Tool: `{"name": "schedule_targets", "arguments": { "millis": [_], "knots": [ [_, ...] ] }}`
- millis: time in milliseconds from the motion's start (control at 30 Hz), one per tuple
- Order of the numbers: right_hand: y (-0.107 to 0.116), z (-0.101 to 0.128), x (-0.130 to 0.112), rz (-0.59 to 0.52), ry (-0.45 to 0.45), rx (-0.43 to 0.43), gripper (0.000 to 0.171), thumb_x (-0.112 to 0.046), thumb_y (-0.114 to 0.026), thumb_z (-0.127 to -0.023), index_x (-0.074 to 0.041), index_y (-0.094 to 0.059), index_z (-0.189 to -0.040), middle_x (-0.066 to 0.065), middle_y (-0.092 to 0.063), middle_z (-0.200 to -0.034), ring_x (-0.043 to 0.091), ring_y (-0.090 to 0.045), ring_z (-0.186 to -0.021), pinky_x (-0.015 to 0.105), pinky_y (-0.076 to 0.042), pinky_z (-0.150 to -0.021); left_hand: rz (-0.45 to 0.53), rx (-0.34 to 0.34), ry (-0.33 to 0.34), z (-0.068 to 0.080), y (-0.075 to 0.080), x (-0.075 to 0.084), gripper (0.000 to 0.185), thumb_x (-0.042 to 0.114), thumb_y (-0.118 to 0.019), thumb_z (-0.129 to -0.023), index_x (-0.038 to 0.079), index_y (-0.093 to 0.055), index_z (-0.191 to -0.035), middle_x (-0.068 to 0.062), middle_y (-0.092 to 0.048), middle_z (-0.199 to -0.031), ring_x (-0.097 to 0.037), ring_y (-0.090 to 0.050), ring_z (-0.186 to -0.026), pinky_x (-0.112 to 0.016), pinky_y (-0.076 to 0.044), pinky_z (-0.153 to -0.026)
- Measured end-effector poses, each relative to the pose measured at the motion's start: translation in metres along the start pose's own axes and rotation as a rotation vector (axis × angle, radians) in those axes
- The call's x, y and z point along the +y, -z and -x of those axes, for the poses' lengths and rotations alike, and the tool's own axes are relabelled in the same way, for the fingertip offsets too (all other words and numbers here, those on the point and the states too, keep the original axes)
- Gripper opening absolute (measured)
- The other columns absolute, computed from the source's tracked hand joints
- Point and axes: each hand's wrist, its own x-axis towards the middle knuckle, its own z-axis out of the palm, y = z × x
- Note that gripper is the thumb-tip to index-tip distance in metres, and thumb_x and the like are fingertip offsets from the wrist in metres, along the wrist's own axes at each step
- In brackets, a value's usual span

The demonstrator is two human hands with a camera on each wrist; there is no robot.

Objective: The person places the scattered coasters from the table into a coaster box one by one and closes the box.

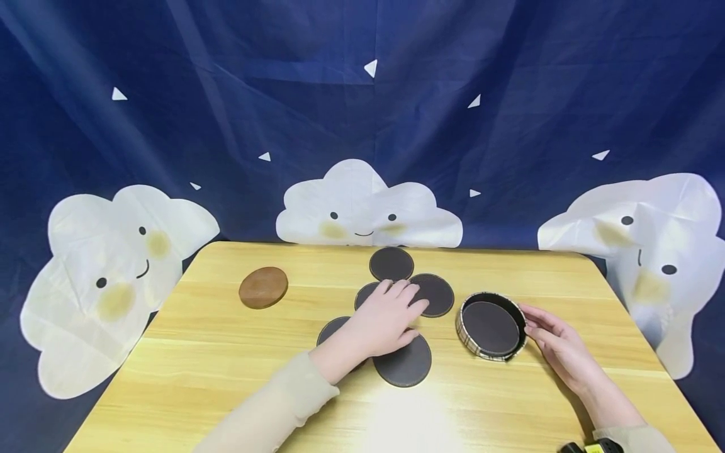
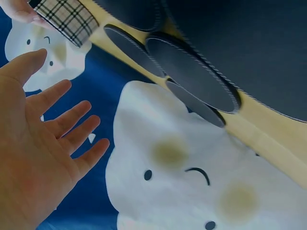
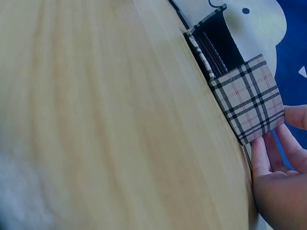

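Nothing here can be read: no words, labels, brands or numbers show on the dark coasters [image 1: 403, 363], the plaid holder [image 1: 490, 326] or the cloud-printed backdrop [image 1: 362, 94].

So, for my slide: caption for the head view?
Left hand over dark coasters; right hand beside plaid holder.

Showing pale wood-grain table [image 1: 226, 352], matt dark leathery coasters [image 1: 403, 363], plaid-cloth holder [image 1: 490, 327], brown wooden disc [image 1: 263, 287], creased fabric backdrop [image 1: 283, 94].
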Motion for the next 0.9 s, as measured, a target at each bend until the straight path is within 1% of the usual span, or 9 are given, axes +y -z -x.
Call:
{"name": "schedule_targets", "arguments": {
  "millis": [133,233,333,400,467,567,767,900],
  "knots": [
    [0.000,0.000,0.000,-0.005,0.004,-0.003,0.056,0.017,-0.036,-0.104,-0.014,-0.068,-0.137,-0.006,-0.073,-0.134,0.003,-0.069,-0.120,0.012,-0.050,-0.101,0.021,0.025,0.014,0.016,-0.006,-0.006,0.052,0.050,-0.069,-0.098,0.025,-0.060,-0.142,-0.004,-0.057,-0.149,-0.025,-0.052,-0.143,-0.044,-0.045,-0.115],
    [0.000,0.001,0.001,-0.002,0.006,-0.004,0.056,0.017,-0.036,-0.104,-0.014,-0.068,-0.138,-0.006,-0.072,-0.134,0.003,-0.068,-0.120,0.012,-0.050,-0.101,0.029,0.040,0.020,0.027,-0.012,-0.010,0.048,0.050,-0.071,-0.097,0.024,-0.061,-0.136,-0.004,-0.059,-0.144,-0.026,-0.053,-0.141,-0.045,-0.045,-0.114],
    [0.002,0.001,0.001,0.005,0.003,0.001,0.057,0.017,-0.035,-0.104,-0.016,-0.068,-0.137,-0.007,-0.072,-0.134,0.003,-0.068,-0.120,0.011,-0.049,-0.101,0.040,0.021,0.032,0.037,-0.018,-0.012,0.048,0.050,-0.071,-0.097,0.024,-0.061,-0.136,-0.004,-0.059,-0.143,-0.026,-0.053,-0.141,-0.045,-0.045,-0.114],
    [0.002,0.001,0.002,0.007,-0.001,0.005,0.056,0.017,-0.036,-0.104,-0.016,-0.068,-0.137,-0.007,-0.072,-0.134,0.003,-0.068,-0.120,0.011,-0.050,-0.101,0.051,0.003,0.044,0.044,-0.023,-0.012,0.050,0.050,-0.070,-0.098,0.023,-0.061,-0.139,-0.005,-0.059,-0.145,-0.027,-0.052,-0.141,-0.046,-0.044,-0.115],
    [0.002,0.000,0.002,0.008,-0.005,0.007,0.056,0.016,-0.036,-0.104,-0.016,-0.068,-0.137,-0.006,-0.072,-0.134,0.003,-0.068,-0.120,0.012,-0.050,-0.101,0.055,-0.020,0.055,0.051,-0.026,-0.012,0.053,0.051,-0.069,-0.098,0.023,-0.060,-0.143,-0.006,-0.058,-0.147,-0.028,-0.052,-0.142,-0.047,-0.044,-0.115],
    [0.002,0.001,0.001,0.006,-0.006,0.006,0.055,0.016,-0.037,-0.105,-0.016,-0.068,-0.137,-0.007,-0.073,-0.134,0.003,-0.068,-0.120,0.012,-0.050,-0.101,0.053,-0.033,0.066,0.062,-0.033,-0.013,0.055,0.051,-0.070,-0.097,0.022,-0.060,-0.143,-0.008,-0.058,-0.148,-0.029,-0.053,-0.142,-0.048,-0.046,-0.114],
    [0.000,0.000,0.000,0.004,0.000,0.005,0.055,0.016,-0.037,-0.105,-0.016,-0.068,-0.137,-0.007,-0.073,-0.133,0.002,-0.069,-0.120,0.011,-0.049,-0.101,0.044,-0.022,0.082,0.078,-0.046,-0.015,0.052,0.050,-0.071,-0.095,0.022,-0.063,-0.137,-0.009,-0.060,-0.145,-0.029,-0.056,-0.139,-0.047,-0.048,-0.110],
    [0.001,-0.001,0.000,0.003,0.002,0.001,0.056,0.017,-0.035,-0.104,-0.015,-0.068,-0.137,-0.006,-0.073,-0.133,0.003,-0.069,-0.120,0.011,-0.050,-0.101,0.033,-0.025,0.079,0.087,-0.051,-0.015,0.049,0.052,-0.071,-0.095,0.021,-0.064,-0.133,-0.010,-0.061,-0.143,-0.028,-0.057,-0.136,-0.045,-0.048,-0.108]
  ]
}}
